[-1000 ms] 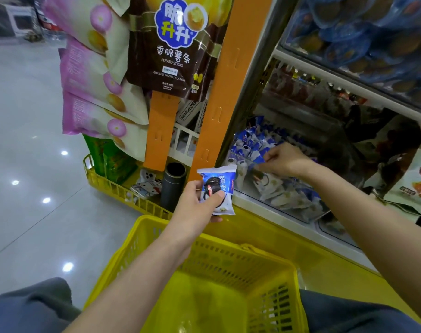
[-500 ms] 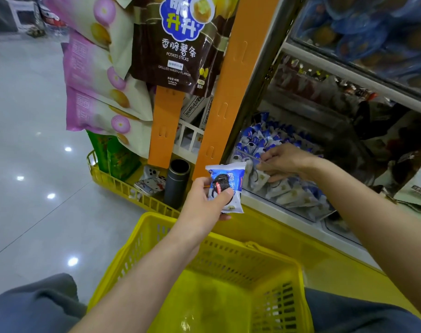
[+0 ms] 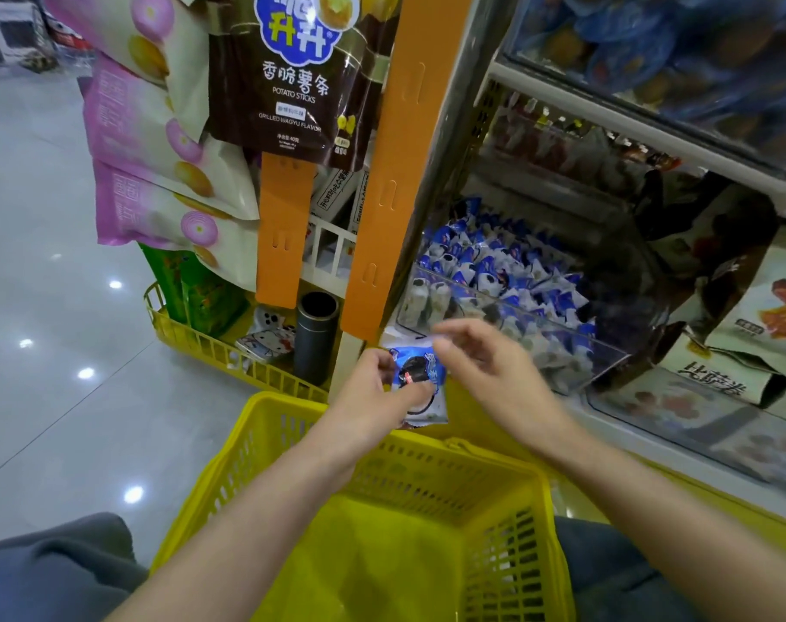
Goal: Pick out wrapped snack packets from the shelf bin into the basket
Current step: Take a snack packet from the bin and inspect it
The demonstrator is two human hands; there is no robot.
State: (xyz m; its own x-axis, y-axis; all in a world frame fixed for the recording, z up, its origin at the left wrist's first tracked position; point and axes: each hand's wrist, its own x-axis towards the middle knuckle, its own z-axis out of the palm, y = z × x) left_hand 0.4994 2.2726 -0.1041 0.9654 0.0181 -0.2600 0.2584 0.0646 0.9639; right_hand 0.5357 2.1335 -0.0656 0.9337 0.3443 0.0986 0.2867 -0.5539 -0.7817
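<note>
Head: packet (image 3: 420, 374) within left grip (image 3: 369, 399) (near basket (image 3: 427, 447))

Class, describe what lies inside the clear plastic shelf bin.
The clear plastic shelf bin holds a heap of small blue-and-white wrapped snack packets. The right hand covers part of its front; the bin's bottom is hidden.

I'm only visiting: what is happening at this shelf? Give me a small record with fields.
Bin: clear bin on the shelf, full of blue-and-white packets
Basket: yellow basket below both hands, no packet visible inside
Left: left hand holds one snack packet above the basket's far rim
Right: right hand is blurred, beside that packet and outside the bin; grip unclear
</note>
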